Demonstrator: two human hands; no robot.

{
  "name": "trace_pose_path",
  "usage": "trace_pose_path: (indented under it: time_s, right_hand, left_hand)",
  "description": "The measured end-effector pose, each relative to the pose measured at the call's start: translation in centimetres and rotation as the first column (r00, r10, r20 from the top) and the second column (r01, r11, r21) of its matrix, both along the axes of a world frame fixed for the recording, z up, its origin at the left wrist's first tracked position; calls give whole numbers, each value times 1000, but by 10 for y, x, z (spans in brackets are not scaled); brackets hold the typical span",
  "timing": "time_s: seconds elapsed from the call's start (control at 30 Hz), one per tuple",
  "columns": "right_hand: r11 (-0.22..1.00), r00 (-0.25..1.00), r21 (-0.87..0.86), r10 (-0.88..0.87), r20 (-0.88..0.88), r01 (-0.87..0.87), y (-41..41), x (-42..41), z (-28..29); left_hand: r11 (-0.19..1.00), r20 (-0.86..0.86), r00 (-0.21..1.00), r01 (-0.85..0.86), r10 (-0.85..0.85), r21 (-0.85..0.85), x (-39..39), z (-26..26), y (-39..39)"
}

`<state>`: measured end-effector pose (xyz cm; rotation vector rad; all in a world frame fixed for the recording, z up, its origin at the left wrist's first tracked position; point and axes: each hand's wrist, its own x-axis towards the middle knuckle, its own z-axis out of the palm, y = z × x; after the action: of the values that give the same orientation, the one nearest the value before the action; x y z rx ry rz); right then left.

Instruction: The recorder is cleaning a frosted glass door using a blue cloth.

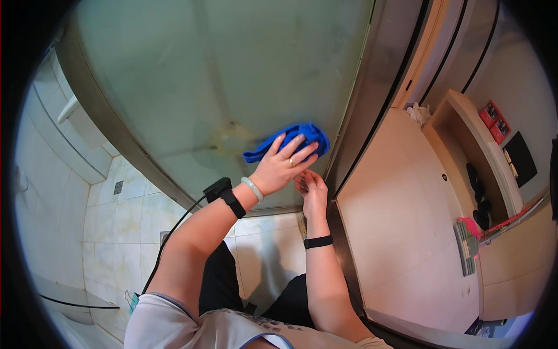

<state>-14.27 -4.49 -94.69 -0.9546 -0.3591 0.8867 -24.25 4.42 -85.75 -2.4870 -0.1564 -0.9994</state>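
Observation:
My left hand (279, 165) lies over a bunched blue cloth (307, 131) and presses it against a frosted glass panel (152, 78). It wears a ring and a pale bangle, with a black strap and small box on the forearm. Just below it, my right hand (313, 192) is raised with bent fingers near the panel's lower right corner. Whether those fingers touch the glass or hold anything cannot be made out. Yellowish stains (231, 137) show on the glass left of the cloth.
A metal frame (98, 100) edges the panel. Below is a tiled floor (117, 227) with a drain grate (118, 187). Beyond the dark door track (344, 244), a flat mop (466, 248) stands by a wooden shelf unit (475, 144) holding dark footwear (481, 213). A black cable (168, 244) runs along my left arm.

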Motion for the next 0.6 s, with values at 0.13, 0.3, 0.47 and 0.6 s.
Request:
trace_pose_path:
  time_s: [0.13, 0.3, 0.47, 0.6]
  right_hand:
    - [1000, 1000, -1, 9, 9, -9, -1, 0, 8]
    - [999, 1000, 37, 29, 6, -29, 0, -1, 11]
    - [999, 999, 37, 37, -3, -37, 2, -1, 9]
    - [998, 999, 26, 49, 11, -50, 4, -3, 9]
  left_hand:
    - [998, 262, 965, -43, 30, 46, 12, 74, 2]
    - [998, 455, 889, -62, 43, 27, 23, 133, 3]
    - [994, 288, 958, -38, 6, 104, 15, 88, 5]
    - [991, 102, 993, -66, 54, 118, -3, 33, 8]
